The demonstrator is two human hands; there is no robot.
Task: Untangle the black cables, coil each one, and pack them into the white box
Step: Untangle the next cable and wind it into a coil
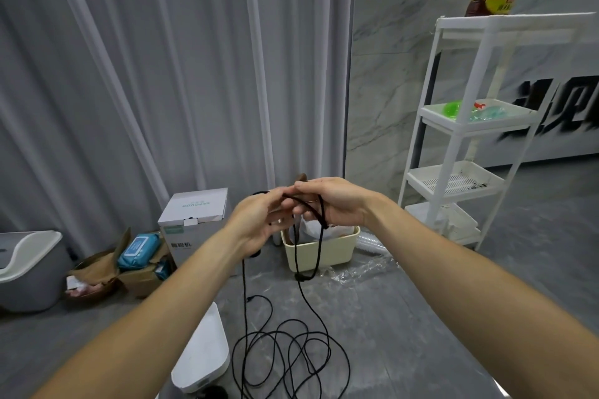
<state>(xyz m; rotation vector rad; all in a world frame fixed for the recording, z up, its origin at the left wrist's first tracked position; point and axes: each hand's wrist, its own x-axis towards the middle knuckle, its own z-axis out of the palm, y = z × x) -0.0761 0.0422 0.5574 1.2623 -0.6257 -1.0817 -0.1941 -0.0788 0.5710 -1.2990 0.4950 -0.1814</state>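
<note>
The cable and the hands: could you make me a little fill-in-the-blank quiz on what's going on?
1. Both hands, left hand and right hand, hold a ____ cable.
2. Most of the cable lies in loose loops on the ____.
3. The white shelf stands on the ____ side of the view.

Missing words: black; floor; right

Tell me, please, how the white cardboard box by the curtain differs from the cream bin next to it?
The white cardboard box is closed, its lid flap tucked in, while the cream bin is open-topped with things inside. The white cardboard box is taller and square-edged with printed lettering; the cream bin is lower, round-cornered and plain. A black cable hanging from the hands passes in front of the cream bin, not the white cardboard box. Both stand on the grey floor.
</note>
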